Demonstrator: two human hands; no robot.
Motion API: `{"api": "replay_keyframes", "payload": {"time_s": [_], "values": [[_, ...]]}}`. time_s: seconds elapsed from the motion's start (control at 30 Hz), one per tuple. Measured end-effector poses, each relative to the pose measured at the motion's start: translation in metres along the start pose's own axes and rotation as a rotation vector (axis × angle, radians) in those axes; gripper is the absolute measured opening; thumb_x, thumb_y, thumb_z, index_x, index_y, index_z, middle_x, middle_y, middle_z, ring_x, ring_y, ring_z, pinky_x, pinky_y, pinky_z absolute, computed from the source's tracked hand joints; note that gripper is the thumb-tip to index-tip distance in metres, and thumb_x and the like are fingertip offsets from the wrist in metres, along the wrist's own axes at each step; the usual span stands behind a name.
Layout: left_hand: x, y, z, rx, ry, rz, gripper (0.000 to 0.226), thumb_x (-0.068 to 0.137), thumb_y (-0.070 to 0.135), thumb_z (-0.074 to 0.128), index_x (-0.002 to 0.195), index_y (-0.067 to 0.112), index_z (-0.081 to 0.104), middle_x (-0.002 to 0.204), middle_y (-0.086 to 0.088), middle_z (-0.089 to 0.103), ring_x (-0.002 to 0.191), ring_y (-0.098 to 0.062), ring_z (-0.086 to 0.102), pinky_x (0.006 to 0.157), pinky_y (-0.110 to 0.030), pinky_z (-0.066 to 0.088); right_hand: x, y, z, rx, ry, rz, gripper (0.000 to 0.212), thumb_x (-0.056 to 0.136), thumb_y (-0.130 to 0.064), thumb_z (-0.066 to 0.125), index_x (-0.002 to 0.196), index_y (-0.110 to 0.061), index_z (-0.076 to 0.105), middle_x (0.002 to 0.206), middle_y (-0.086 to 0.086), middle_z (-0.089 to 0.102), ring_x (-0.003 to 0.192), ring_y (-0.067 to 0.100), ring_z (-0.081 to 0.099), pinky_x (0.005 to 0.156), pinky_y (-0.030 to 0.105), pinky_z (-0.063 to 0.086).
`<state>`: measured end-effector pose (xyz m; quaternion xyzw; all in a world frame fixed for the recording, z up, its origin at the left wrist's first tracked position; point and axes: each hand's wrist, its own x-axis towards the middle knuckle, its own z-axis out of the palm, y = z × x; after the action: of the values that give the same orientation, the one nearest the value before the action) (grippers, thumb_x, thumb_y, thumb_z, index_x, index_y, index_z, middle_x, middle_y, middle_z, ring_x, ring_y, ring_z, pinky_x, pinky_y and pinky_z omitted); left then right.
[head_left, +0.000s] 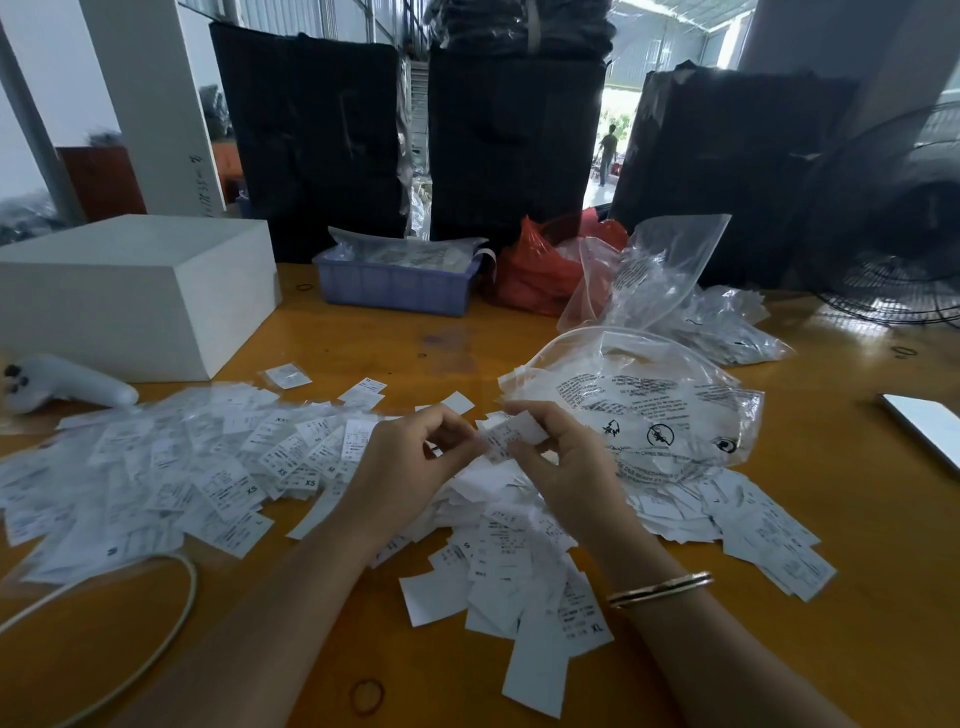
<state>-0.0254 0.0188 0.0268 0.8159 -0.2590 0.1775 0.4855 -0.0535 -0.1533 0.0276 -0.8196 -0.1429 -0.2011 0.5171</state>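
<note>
1. Nearest edge: spotted a rubber band (368, 696) flat on the table (872, 545), with a white cable (171, 618) looped well to its left.
2. Noted loose labels (509, 566) heaped just beyond, between and under both forearms, and a bangle (660, 590) on the right wrist.
3. Found left hand (415, 457) with fingers curled, pinching the held label (511, 436) at its left end.
4. Found right hand (561, 467) curled the same way, pinching that label at its right end.
5. Logged held label raised above the heap, bridging the gap between the two sets of fingertips, touching both, clear of the table.
6. Saw clear printed bag (670, 405) just beyond the right hand, lying partly on labels.
7. Saw spread labels (208, 467) fanned out left of the left hand.
8. Further out: white handheld device (67, 387) far left, white box (130, 291) behind it, phone (930, 426) at the right edge.
9. At the back: purple tray (395, 288), red bag (535, 275) beside it, black bundles (514, 140) behind, fan (904, 280) far right.
</note>
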Motion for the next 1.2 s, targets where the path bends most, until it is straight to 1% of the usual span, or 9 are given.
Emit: {"api": "replay_keyframes", "payload": {"time_s": [0.17,0.27,0.47,0.53,0.63,0.73,0.87,1.07,1.2], "values": [[0.0,-0.003,0.002,-0.045,-0.035,-0.051,0.015,0.085,0.025,0.067,0.083,0.038,0.063,0.078,0.018,0.068,0.076,0.004,0.064,0.067,-0.01,0.049,0.0,0.0,0.003,-0.138,-0.065,-0.023,0.043,0.091,-0.002,0.053,0.122,-0.032,0.057,0.101,-0.033,0.053,0.087,-0.014,0.054,0.07,0.005,0.043],[0.001,-0.005,0.003,-0.11,-0.024,-0.106,0.015,0.087,0.024,0.066,0.083,0.039,0.065,0.076,0.019,0.07,0.075,0.003,0.065,0.064,-0.01,0.049,-0.001,0.002,0.008,-0.098,-0.031,0.011,0.044,0.091,-0.007,0.058,0.128,-0.03,0.051,0.087,-0.015,0.065,0.078,0.005,0.06,0.068,0.019,0.047],[0.003,-0.005,0.006,-0.237,0.03,-0.169,0.011,0.087,0.022,0.065,0.082,0.031,0.067,0.076,0.019,0.07,0.07,0.0,0.065,0.06,-0.012,0.05,-0.001,0.002,0.015,0.039,0.151,0.168,0.019,0.087,-0.02,0.066,0.085,-0.033,0.053,0.072,-0.003,0.071,0.066,0.004,0.066,0.057,0.02,0.05],[0.002,-0.005,0.008,-0.258,0.032,-0.176,0.011,0.087,0.02,0.065,0.082,0.029,0.067,0.075,0.019,0.07,0.07,0.001,0.065,0.06,-0.012,0.05,-0.002,0.001,0.017,-0.017,0.117,0.142,0.014,0.088,-0.023,0.065,0.08,-0.033,0.059,0.073,-0.001,0.07,0.069,0.012,0.067,0.063,0.034,0.055],[0.002,-0.005,0.009,-0.248,0.043,-0.183,0.013,0.087,0.018,0.065,0.081,0.03,0.066,0.075,0.021,0.069,0.073,0.002,0.065,0.062,-0.012,0.05,-0.004,0.003,0.018,-0.209,0.098,0.013,0.012,0.092,-0.024,0.058,0.095,-0.025,0.069,0.069,0.001,0.068,0.067,0.018,0.065,0.062,0.042,0.052],[0.002,-0.006,0.009,-0.247,0.074,-0.188,0.011,0.086,0.023,0.065,0.081,0.032,0.066,0.076,0.022,0.069,0.075,0.004,0.065,0.061,-0.01,0.049,-0.006,0.003,0.022,-0.389,0.015,-0.117,0.03,0.096,-0.021,0.047,0.123,-0.02,0.062,0.059,-0.01,0.057,0.055,0.002,0.053,0.06,0.027,0.041],[0.002,-0.006,0.009,-0.226,0.071,-0.211,0.008,0.087,0.028,0.065,0.082,0.033,0.066,0.078,0.021,0.069,0.076,0.003,0.065,0.06,-0.011,0.049,-0.009,0.003,0.029,-0.652,-0.139,-0.197,0.049,0.092,-0.032,0.035,0.14,-0.021,0.041,0.118,-0.004,0.062,0.103,0.013,0.055,0.093,0.032,0.03],[0.003,-0.004,0.002,-0.281,-0.06,-0.253,0.014,0.091,0.02,0.062,0.092,0.032,0.07,0.08,0.004,0.074,0.076,-0.02,0.07,0.067,-0.032,0.057,0.0,0.007,0.026,-0.478,-0.052,-0.141,0.04,0.099,-0.018,0.042,0.137,-0.028,0.048,0.081,-0.007,0.052,0.072,0.01,0.046,0.072,0.027,0.032],[0.004,-0.006,-0.001,-0.214,-0.008,-0.242,0.019,0.091,0.019,0.062,0.093,0.038,0.068,0.071,-0.009,0.071,0.054,-0.037,0.053,0.051,-0.039,0.047,-0.003,0.004,0.023,-0.758,-0.171,-0.214,0.046,0.098,-0.027,0.039,0.143,-0.024,0.038,0.111,-0.004,0.058,0.1,0.015,0.052,0.093,0.032,0.033]]}}
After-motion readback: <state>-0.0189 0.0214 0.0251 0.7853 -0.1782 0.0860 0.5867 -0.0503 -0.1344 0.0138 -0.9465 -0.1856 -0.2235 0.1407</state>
